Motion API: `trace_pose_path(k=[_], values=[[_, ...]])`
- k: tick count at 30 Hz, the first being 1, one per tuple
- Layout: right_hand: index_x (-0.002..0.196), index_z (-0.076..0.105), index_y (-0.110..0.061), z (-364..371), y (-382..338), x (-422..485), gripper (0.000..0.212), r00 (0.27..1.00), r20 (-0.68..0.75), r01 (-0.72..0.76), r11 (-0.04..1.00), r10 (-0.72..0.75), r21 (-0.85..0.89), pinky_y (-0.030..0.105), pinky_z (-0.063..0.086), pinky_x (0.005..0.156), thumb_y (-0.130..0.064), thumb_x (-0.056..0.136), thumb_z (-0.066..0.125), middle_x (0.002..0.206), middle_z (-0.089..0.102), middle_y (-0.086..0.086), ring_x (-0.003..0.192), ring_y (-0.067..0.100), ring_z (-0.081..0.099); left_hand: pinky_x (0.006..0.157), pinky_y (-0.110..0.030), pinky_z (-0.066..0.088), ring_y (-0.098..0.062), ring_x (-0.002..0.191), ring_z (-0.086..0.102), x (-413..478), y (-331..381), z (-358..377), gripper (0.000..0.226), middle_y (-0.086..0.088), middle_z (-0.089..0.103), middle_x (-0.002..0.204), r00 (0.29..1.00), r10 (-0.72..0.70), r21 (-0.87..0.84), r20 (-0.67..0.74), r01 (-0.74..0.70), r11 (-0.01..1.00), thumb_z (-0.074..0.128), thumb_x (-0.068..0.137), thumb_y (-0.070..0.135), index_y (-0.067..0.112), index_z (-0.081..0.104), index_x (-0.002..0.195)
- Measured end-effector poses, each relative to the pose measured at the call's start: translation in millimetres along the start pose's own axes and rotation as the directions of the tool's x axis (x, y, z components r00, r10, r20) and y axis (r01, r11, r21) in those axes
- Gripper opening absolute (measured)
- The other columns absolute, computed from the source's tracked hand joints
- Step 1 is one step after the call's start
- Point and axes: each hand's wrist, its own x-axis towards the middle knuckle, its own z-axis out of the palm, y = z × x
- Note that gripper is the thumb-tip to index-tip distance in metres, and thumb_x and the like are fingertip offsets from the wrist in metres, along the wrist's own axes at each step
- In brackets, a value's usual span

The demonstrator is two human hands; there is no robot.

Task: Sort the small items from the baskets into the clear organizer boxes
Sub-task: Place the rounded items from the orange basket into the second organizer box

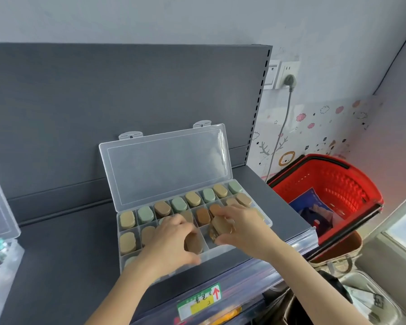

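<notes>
Clear organizer box [169, 167] sits on the grey shelf [56, 254], lid raised, with most compartments holding tan, brown and green oval pieces. Left hand [171, 240] grips a brown oval piece [193, 243] in a front-row compartment. Right hand [242, 227] pinches a tan oval piece [220, 225] just above the middle row. Red basket [342, 184] stands to the right of the shelf.

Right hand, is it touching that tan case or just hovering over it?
Touching. The head view shows the right hand with fingers curled round the tan case above the organizer box; the left hand grips a brown case.
</notes>
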Motion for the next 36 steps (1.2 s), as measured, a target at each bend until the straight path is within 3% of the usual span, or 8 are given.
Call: trace_pose_path(k=[7, 14, 17, 21, 24, 27, 36], values=[[0.120, 0.056, -0.021, 11, -1, 4, 0.051, 0.994, 0.081, 0.092, 0.973, -0.077, -0.211, 0.033, 0.052, 0.084, -0.042, 0.077, 0.073, 0.112, 0.058, -0.003, 0.097, 0.019, 0.056, 0.099, -0.023, 0.036, -0.006, 0.127, 0.030, -8, 6, 5, 0.072, 0.016, 0.033, 0.138, 0.998, -0.015, -0.083, -0.068, 0.010, 0.996, 0.071, 0.077, 0.046, 0.034, 0.036, 0.139], [0.121, 0.058, -0.019, 15, 0, 6, 0.048, 0.984, 0.124, 0.160, 0.931, -0.126, -0.328, 0.037, 0.047, 0.089, -0.047, 0.082, 0.065, 0.117, 0.052, 0.000, 0.105, 0.022, 0.046, 0.099, -0.020, 0.029, -0.004, 0.128, 0.029, -12, 5, 2, 0.067, 0.017, 0.033, 0.139, 0.995, -0.007, -0.086, -0.102, -0.002, 0.996, 0.068, 0.081, 0.044, 0.034, 0.037, 0.140], [0.122, 0.057, -0.020, 16, 0, 5, 0.048, 0.982, 0.115, 0.181, 0.926, -0.151, -0.330, 0.036, 0.046, 0.090, -0.047, 0.083, 0.064, 0.119, 0.050, -0.001, 0.106, 0.021, 0.045, 0.100, -0.021, 0.030, -0.004, 0.128, 0.030, -14, 3, 1, 0.065, 0.017, 0.034, 0.140, 0.995, -0.014, -0.092, -0.102, 0.005, 0.996, 0.068, 0.082, 0.043, 0.034, 0.038, 0.139], [0.124, 0.053, -0.017, 12, 11, -6, 0.052, 0.983, 0.036, 0.182, 0.961, -0.178, -0.206, 0.033, 0.049, 0.090, -0.047, 0.083, 0.065, 0.121, 0.053, -0.002, 0.105, 0.019, 0.053, 0.102, -0.021, 0.031, -0.004, 0.129, 0.030, -15, 1, 1, 0.062, 0.017, 0.033, 0.142, 0.994, -0.022, -0.101, -0.106, 0.011, 0.995, 0.065, 0.083, 0.045, 0.035, 0.038, 0.138], [0.137, 0.045, -0.020, 9, 24, -18, 0.063, 0.978, 0.050, 0.208, 0.944, -0.202, -0.257, 0.025, 0.030, 0.110, -0.056, 0.086, 0.051, 0.140, 0.044, -0.005, 0.130, 0.013, 0.039, 0.102, -0.021, 0.030, -0.003, 0.129, 0.029, -15, -1, 1, 0.059, 0.018, 0.032, 0.142, 0.994, -0.018, -0.101, -0.111, 0.007, 0.995, 0.061, 0.085, 0.047, 0.036, 0.038, 0.138], [0.146, 0.032, -0.024, 12, 34, -25, 0.067, 0.973, 0.067, 0.230, 0.920, -0.220, -0.317, 0.018, 0.006, 0.112, -0.057, 0.089, 0.044, 0.152, 0.030, -0.010, 0.142, 0.009, 0.019, 0.103, -0.022, 0.029, -0.003, 0.130, 0.029, -13, -3, 2, 0.057, 0.018, 0.032, 0.142, 0.993, -0.017, -0.092, -0.114, 0.006, 0.996, 0.060, 0.086, 0.049, 0.037, 0.039, 0.137], [0.149, 0.020, -0.029, 18, 47, -29, 0.070, 0.967, 0.089, 0.255, 0.901, -0.239, -0.350, 0.020, -0.009, 0.109, -0.060, 0.090, 0.041, 0.156, 0.017, -0.013, 0.145, 0.007, 0.005, 0.105, -0.022, 0.027, -0.003, 0.131, 0.026, -12, -1, 10, 0.055, 0.018, 0.031, 0.143, 0.990, -0.032, -0.047, -0.136, 0.026, 0.999, 0.057, 0.086, 0.053, 0.038, 0.041, 0.136]])
